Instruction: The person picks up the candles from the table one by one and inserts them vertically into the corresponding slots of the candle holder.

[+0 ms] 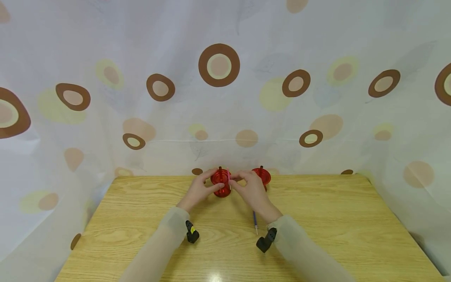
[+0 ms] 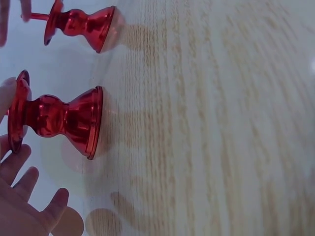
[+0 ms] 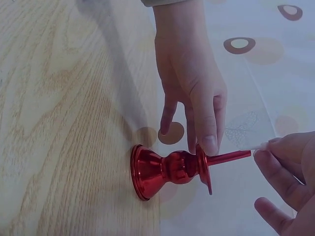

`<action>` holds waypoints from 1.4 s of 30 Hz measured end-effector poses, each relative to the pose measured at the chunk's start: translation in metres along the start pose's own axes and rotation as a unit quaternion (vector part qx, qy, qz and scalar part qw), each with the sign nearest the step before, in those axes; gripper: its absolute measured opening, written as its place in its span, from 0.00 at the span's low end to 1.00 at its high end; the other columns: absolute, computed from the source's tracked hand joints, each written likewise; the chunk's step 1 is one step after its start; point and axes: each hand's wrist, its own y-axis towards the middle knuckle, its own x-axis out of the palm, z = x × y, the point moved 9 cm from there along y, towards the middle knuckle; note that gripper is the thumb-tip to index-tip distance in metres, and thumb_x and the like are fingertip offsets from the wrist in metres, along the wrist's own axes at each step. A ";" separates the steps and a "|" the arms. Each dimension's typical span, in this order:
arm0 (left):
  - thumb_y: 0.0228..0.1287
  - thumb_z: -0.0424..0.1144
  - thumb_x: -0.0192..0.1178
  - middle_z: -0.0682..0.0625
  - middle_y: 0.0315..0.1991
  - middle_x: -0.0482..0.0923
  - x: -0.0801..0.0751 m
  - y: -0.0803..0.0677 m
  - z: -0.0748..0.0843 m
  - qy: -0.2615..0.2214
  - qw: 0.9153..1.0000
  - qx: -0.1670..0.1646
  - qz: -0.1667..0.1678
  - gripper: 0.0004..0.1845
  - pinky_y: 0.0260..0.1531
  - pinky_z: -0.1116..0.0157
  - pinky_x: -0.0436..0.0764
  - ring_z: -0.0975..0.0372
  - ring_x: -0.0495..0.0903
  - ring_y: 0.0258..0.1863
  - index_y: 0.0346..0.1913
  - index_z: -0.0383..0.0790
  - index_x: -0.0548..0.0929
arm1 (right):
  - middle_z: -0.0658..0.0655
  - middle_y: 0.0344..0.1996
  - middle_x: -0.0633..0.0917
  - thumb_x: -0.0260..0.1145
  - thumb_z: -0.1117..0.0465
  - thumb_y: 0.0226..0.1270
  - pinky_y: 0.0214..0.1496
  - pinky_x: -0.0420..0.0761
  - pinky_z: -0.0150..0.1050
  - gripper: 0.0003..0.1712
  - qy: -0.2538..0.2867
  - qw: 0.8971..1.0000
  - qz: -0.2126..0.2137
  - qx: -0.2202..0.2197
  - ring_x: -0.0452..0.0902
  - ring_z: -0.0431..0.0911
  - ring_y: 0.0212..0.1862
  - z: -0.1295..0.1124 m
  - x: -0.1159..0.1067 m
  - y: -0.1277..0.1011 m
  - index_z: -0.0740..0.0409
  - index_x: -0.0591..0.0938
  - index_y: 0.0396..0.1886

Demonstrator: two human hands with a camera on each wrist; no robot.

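Two shiny red candlesticks stand upright at the back of the table. My left hand (image 1: 201,190) holds the left candlestick (image 1: 222,192) by its wide dish, thumb on the near rim and other fingers spread behind. A thin red rod (image 3: 229,158) rises from that dish. Between thumb and fingertips, my right hand (image 1: 251,192) pinches a slim stick (image 1: 228,174), pink with a white end, just beside the rod. The right candlestick (image 1: 266,178), with a similar rod, is partly hidden behind my right hand. Close to the right wrist lies a blue stick (image 1: 255,219) with a white tip.
The wooden table (image 1: 225,250) reaches back to a light patterned cloth (image 1: 225,109) hanging close behind the candlesticks. Each wrist wears a small black camera, the left one (image 1: 192,232) and the right one (image 1: 266,240) both above the table.
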 end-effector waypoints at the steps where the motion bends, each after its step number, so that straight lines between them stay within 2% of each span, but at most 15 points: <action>1: 0.69 0.46 0.71 0.43 0.77 0.67 0.000 0.000 0.000 0.000 1.000 0.000 0.000 0.36 0.73 0.40 0.65 0.48 0.62 0.78 0.77 0.42 0.72 | 0.52 0.41 0.90 0.73 0.60 0.70 0.69 0.71 0.60 0.08 0.001 1.000 -0.001 0.002 0.77 0.57 0.62 0.000 0.000 0.000 0.57 0.91 0.45; 7: 0.69 0.46 0.71 0.43 0.77 0.68 0.000 0.000 0.003 0.001 1.000 0.006 -0.001 0.36 0.72 0.39 0.66 0.48 0.63 0.78 0.77 0.42 0.72 | 0.51 0.43 0.90 0.72 0.58 0.72 0.70 0.69 0.62 0.10 0.009 1.000 -0.013 0.014 0.75 0.56 0.64 0.001 0.002 0.003 0.57 0.90 0.47; 12: 0.69 0.45 0.71 0.44 0.76 0.69 0.000 0.000 0.006 -0.004 1.000 0.013 -0.004 0.36 0.75 0.43 0.63 0.49 0.63 0.78 0.77 0.42 0.72 | 0.52 0.44 0.90 0.71 0.58 0.73 0.71 0.69 0.61 0.10 0.008 1.000 -0.011 0.013 0.74 0.56 0.64 -0.002 0.000 0.007 0.57 0.90 0.48; 23: 0.69 0.46 0.72 0.46 0.75 0.70 -0.002 -0.002 0.004 0.008 1.000 -0.001 -0.003 0.36 0.75 0.42 0.62 0.47 0.61 0.79 0.76 0.44 0.73 | 0.53 0.43 0.90 0.72 0.59 0.72 0.69 0.71 0.61 0.09 -0.007 1.000 -0.008 0.010 0.74 0.55 0.64 -0.006 0.003 0.016 0.57 0.91 0.47; 30: 0.69 0.46 0.71 0.45 0.75 0.70 -0.001 0.000 0.004 0.012 1.000 0.012 -0.005 0.35 0.74 0.42 0.64 0.48 0.64 0.78 0.76 0.44 0.73 | 0.54 0.42 0.90 0.72 0.59 0.72 0.68 0.72 0.60 0.09 -0.018 1.000 -0.009 -0.010 0.76 0.57 0.62 -0.011 0.003 0.022 0.58 0.91 0.46; 35: 0.69 0.47 0.71 0.47 0.76 0.70 -0.001 0.001 0.000 0.014 1.000 0.008 -0.005 0.36 0.75 0.43 0.62 0.47 0.60 0.79 0.76 0.44 0.72 | 0.55 0.41 0.91 0.72 0.61 0.71 0.67 0.72 0.59 0.09 -0.010 1.000 -0.013 -0.026 0.77 0.57 0.59 -0.015 0.004 0.026 0.60 0.91 0.46; 42: 0.69 0.46 0.71 0.49 0.75 0.71 -0.002 0.002 0.000 0.008 1.000 0.009 -0.005 0.34 0.75 0.43 0.64 0.49 0.61 0.79 0.76 0.46 0.74 | 0.55 0.43 0.90 0.70 0.59 0.73 0.68 0.71 0.60 0.10 -0.004 0.999 -0.022 -0.024 0.75 0.56 0.61 -0.016 0.005 0.031 0.59 0.91 0.47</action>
